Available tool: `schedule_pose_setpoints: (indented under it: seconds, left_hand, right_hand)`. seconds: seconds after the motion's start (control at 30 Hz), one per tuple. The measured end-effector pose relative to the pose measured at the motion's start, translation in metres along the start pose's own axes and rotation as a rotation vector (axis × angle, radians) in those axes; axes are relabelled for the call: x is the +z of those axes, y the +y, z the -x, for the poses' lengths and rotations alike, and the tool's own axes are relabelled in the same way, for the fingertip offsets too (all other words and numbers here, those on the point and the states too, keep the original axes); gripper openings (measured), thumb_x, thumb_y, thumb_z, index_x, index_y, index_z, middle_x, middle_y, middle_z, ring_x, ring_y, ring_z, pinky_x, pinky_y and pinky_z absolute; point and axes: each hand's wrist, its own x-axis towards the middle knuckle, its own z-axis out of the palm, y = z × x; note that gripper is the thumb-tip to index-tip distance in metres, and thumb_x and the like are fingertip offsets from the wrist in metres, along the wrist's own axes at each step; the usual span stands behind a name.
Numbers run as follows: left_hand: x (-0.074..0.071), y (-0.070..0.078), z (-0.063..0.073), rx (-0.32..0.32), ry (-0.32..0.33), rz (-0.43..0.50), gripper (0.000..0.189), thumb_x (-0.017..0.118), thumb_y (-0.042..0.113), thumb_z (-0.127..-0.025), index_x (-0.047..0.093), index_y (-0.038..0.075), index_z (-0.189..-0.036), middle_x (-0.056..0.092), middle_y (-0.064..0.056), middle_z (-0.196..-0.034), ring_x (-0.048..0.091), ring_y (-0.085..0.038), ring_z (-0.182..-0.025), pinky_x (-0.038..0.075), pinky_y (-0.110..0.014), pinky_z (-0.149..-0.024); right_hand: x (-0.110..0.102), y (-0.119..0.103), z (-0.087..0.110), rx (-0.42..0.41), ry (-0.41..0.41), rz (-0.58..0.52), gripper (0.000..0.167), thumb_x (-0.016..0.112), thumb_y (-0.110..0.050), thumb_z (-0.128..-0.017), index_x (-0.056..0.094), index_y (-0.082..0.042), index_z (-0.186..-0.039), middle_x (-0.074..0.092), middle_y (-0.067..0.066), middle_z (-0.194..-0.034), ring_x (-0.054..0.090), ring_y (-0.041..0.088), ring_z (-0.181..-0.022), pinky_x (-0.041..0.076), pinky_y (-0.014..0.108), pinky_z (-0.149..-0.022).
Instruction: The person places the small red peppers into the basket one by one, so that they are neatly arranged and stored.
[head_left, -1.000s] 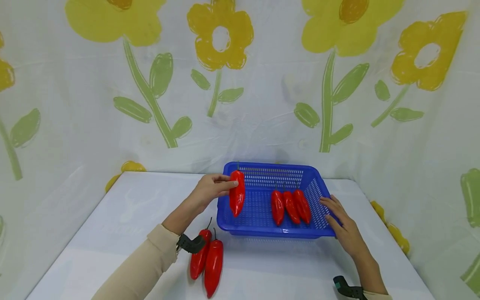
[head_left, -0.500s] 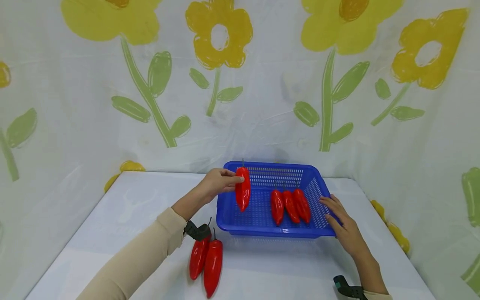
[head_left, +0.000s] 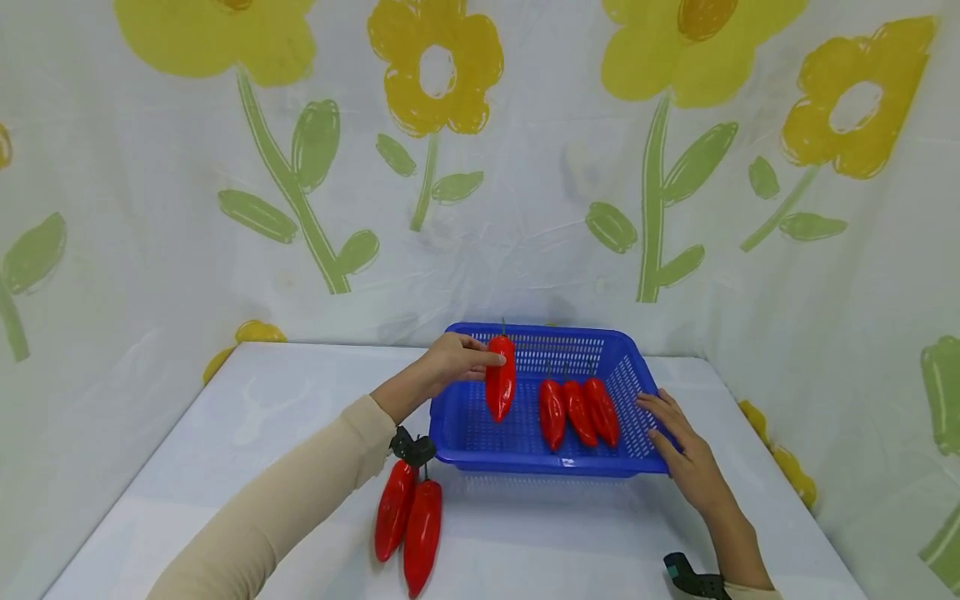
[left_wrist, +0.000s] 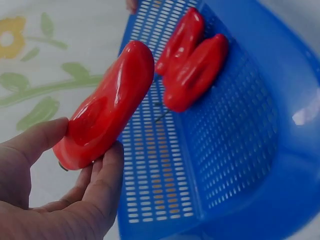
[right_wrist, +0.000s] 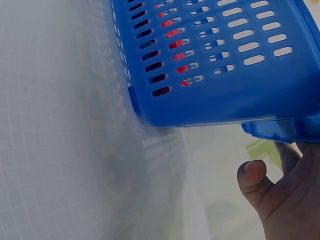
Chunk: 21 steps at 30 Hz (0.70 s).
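In the head view my left hand [head_left: 447, 364] pinches a red chili pepper [head_left: 501, 390] between thumb and fingers, its stem up, over the left part of a blue plastic basket [head_left: 525, 463]. The left wrist view shows the held pepper [left_wrist: 112, 102] in front of the basket's slotted wall. Three red peppers [head_left: 578, 412] lie side by side in the basket's right half. My right hand [head_left: 693, 467] rests at the basket's right rim; in the right wrist view its thumb [right_wrist: 252, 175] stands apart from the basket wall [right_wrist: 220, 97].
Two more red peppers [head_left: 422, 537] lie on the white table [head_left: 255, 425] left of the basket, partly behind the left wrist's black strap [head_left: 412, 447]. A white cloth [head_left: 517, 250] with printed flowers hangs behind the table.
My left hand has carried the held pepper to the right, further over the basket. The right hand, the basket and the lying peppers stay in place.
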Motion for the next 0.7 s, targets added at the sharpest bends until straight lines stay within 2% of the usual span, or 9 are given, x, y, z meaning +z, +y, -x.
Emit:
schedule_pose_setpoints:
  seconds: [0.37, 0.53, 0.7]
  left_hand:
    - [0.019, -0.005, -0.016, -0.065, 0.000, -0.045, 0.040, 0.081, 0.012, -0.085, 0.062, -0.008, -0.114, 0.069, -0.020, -0.108, 0.070, -0.033, -0.100, 0.059, -0.039, -0.085]
    - [0.027, -0.007, -0.022, -0.104, -0.008, -0.023, 0.036, 0.081, 0.008, -0.084, 0.060, -0.008, -0.109, 0.068, -0.020, -0.105, 0.070, -0.035, -0.099, 0.055, -0.045, -0.091]
    - [0.031, -0.010, -0.029, -0.135, -0.014, -0.021, 0.036, 0.082, 0.005, -0.082, 0.059, -0.009, -0.107, 0.068, -0.020, -0.102, 0.071, -0.033, -0.095, 0.055, -0.046, -0.091]
  right_hand:
    - [0.000, 0.000, 0.000, -0.005, 0.004, 0.003, 0.044, 0.050, -0.022, -0.104, 0.049, -0.020, -0.148, 0.032, 0.010, -0.160, 0.014, 0.037, -0.150, 0.025, 0.084, -0.095]
    - [0.000, 0.001, -0.001, -0.006, 0.006, 0.009, 0.045, 0.050, -0.023, -0.104, 0.048, -0.019, -0.149, 0.032, 0.009, -0.160, 0.014, 0.037, -0.151, 0.025, 0.083, -0.095]
    - [-0.001, 0.001, -0.002, -0.013, 0.006, 0.008, 0.045, 0.050, -0.022, -0.104, 0.049, -0.018, -0.149, 0.033, 0.010, -0.160, 0.014, 0.036, -0.151, 0.026, 0.083, -0.095]
